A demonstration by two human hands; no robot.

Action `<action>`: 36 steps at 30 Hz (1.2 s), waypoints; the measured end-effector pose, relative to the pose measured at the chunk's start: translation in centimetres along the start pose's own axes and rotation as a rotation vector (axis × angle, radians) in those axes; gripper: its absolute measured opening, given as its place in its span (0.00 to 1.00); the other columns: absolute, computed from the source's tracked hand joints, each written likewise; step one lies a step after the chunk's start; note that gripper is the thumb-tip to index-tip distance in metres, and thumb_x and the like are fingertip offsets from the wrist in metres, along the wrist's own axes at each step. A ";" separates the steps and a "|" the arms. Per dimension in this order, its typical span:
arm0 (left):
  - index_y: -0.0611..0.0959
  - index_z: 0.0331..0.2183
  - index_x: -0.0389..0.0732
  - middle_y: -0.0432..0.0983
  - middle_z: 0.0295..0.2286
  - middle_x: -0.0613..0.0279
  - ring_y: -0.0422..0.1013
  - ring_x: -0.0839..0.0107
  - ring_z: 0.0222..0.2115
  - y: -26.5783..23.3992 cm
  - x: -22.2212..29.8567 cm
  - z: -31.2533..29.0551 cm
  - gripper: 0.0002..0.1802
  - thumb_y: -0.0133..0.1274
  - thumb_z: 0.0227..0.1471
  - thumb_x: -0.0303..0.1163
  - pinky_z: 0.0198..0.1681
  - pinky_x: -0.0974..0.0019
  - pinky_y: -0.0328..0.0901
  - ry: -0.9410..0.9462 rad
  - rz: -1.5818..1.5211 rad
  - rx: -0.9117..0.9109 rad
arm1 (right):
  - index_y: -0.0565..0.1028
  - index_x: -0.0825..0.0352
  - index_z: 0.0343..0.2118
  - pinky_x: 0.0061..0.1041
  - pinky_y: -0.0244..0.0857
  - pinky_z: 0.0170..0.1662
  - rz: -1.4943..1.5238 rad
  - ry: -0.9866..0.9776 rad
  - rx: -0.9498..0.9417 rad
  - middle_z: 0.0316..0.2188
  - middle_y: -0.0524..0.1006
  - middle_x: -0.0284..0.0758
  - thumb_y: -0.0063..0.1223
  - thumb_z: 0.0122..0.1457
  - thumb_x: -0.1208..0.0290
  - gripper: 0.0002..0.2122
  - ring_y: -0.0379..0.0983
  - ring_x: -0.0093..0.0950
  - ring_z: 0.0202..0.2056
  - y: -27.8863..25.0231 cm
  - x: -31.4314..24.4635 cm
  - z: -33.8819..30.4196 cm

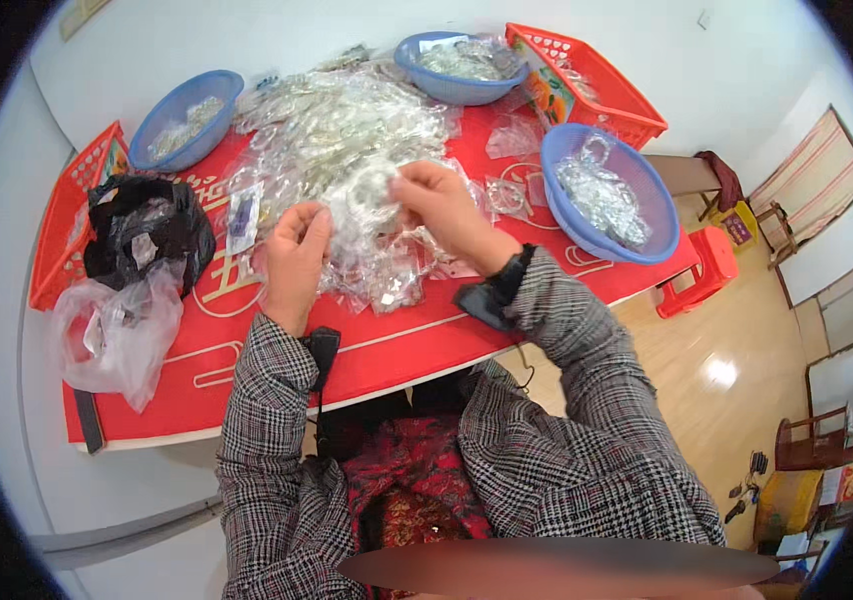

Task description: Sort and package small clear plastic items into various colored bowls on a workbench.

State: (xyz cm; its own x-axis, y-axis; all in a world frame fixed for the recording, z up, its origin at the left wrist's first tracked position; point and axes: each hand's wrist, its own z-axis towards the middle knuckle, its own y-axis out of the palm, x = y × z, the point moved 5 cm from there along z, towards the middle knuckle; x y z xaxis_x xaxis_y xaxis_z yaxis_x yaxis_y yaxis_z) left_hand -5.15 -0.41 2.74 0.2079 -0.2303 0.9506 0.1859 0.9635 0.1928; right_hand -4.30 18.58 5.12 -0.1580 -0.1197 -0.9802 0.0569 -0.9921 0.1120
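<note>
My right hand pinches a small clear plastic packet with something pale and ring-shaped in it, over the middle of the table. Facing it, my left hand has thumb and fingers pressed together close to the packet's left side. What the left fingertips hold, if anything, blends into the shiny plastic behind. Beyond and beneath both hands spreads a large heap of clear packets. Beside my left hand lies a flat packet with a dark blue and white insert.
On the red-covered table stand blue plastic baskets holding clear packets. Red crates stand at the far right and left. A black plastic bag and a whitish bag sit at left. A red stool stands right.
</note>
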 end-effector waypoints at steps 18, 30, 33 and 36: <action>0.75 0.31 0.36 0.69 0.20 0.71 0.62 0.85 0.19 -0.8 0.5 0.4 0.08 0.48 0.50 0.31 0.21 0.80 0.58 0.136 0.179 0.045 | 0.73 0.71 0.31 0.17 0.64 0.28 -0.355 -0.082 0.001 0.24 0.73 0.29 0.51 0.50 0.73 0.07 0.69 0.19 0.25 -1.2 -6.1 1.5; 0.75 0.30 0.36 0.69 0.20 0.71 0.63 0.85 0.20 -0.5 0.0 0.6 0.08 0.49 0.49 0.30 0.22 0.80 0.58 0.159 0.170 -0.013 | 0.74 0.67 0.35 0.30 0.65 0.35 -1.342 -0.689 -0.050 0.27 0.75 0.41 0.51 0.46 0.72 0.12 0.72 0.37 0.29 0.0 -1.6 5.2; 0.75 0.28 0.34 0.70 0.18 0.70 0.64 0.84 0.19 -0.5 0.0 0.8 0.06 0.50 0.47 0.28 0.23 0.78 0.60 0.171 0.163 0.005 | 0.74 0.67 0.35 0.33 0.64 0.37 -1.441 -0.497 -0.010 0.27 0.74 0.43 0.50 0.46 0.73 0.12 0.70 0.42 0.32 -0.3 -0.5 6.4; 0.75 0.28 0.34 0.70 0.18 0.70 0.64 0.84 0.19 -0.2 -0.3 0.7 0.07 0.50 0.47 0.29 0.23 0.78 0.60 0.165 0.154 -0.026 | 0.74 0.67 0.34 0.33 0.64 0.35 -1.428 -0.518 0.098 0.26 0.74 0.42 0.50 0.46 0.73 0.10 0.70 0.41 0.31 -1.4 -0.5 5.6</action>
State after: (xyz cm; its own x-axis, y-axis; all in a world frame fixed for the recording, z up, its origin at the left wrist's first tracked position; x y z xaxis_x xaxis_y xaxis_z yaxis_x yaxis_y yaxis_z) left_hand -5.94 -0.47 2.59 0.3900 -0.1020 0.9151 0.1641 0.9856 0.0399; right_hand -9.86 19.82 6.38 -0.3411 0.9332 -0.1129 -0.4983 -0.2813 -0.8201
